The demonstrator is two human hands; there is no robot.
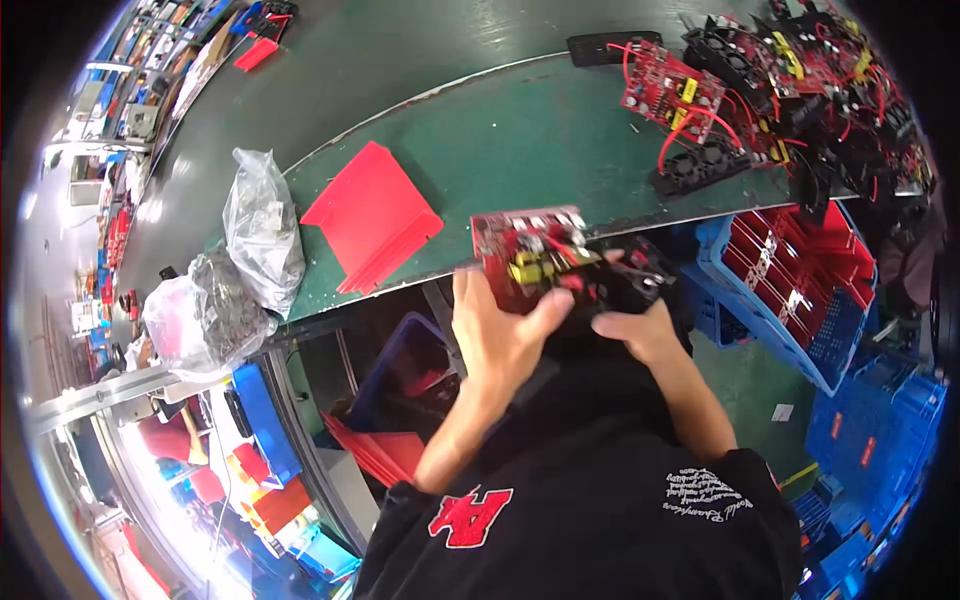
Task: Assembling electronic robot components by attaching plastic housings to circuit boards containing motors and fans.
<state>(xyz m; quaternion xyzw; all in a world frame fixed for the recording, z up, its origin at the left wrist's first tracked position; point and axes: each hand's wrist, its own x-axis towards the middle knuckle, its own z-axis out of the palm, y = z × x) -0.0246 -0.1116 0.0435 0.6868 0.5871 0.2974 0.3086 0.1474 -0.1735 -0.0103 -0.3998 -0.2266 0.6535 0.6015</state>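
Observation:
In front of my body, at the bench's near edge, my left hand (492, 335) grips a red circuit board (497, 237) with yellow-wrapped parts on it. My right hand (642, 330) holds a black panel (640, 272) beside the board's right side; it resembles the fan panels in the pile. Wires and my fingers hide how board and panel join. On the green bench (480, 140), left of the board, lies a bent red sheet-metal cover (375, 212).
A heap of red boards with black fan panels (790, 95) covers the bench's right end. Clear plastic bags (263, 225) of parts sit at the left. Below right, a blue crate (835, 350) holds red panels (790, 265). More red sheets (385, 450) stand under the bench.

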